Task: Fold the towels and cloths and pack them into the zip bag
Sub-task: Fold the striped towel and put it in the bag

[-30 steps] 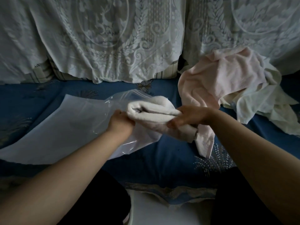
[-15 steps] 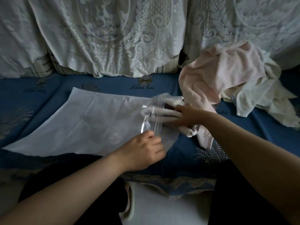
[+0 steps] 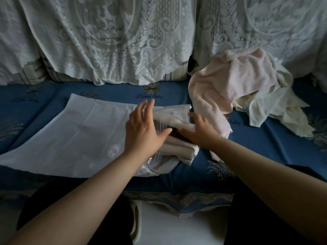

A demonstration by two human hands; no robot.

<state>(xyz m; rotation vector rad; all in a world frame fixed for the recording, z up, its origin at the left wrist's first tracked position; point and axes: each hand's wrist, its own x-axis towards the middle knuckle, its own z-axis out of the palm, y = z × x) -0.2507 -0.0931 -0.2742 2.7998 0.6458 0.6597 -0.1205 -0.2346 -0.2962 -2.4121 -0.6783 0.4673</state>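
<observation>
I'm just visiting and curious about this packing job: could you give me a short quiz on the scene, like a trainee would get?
1. True or false: the folded white towel lies at the zip bag's open end.
2. Which is crumpled and unfolded? A) pink towel B) blue sofa cover C) lace curtain
3. Is the left hand gripping anything?

Key: 1 true. 2 A. 3 No; it is spread flat on the bag, and the right hand is flat on the towel.
</observation>
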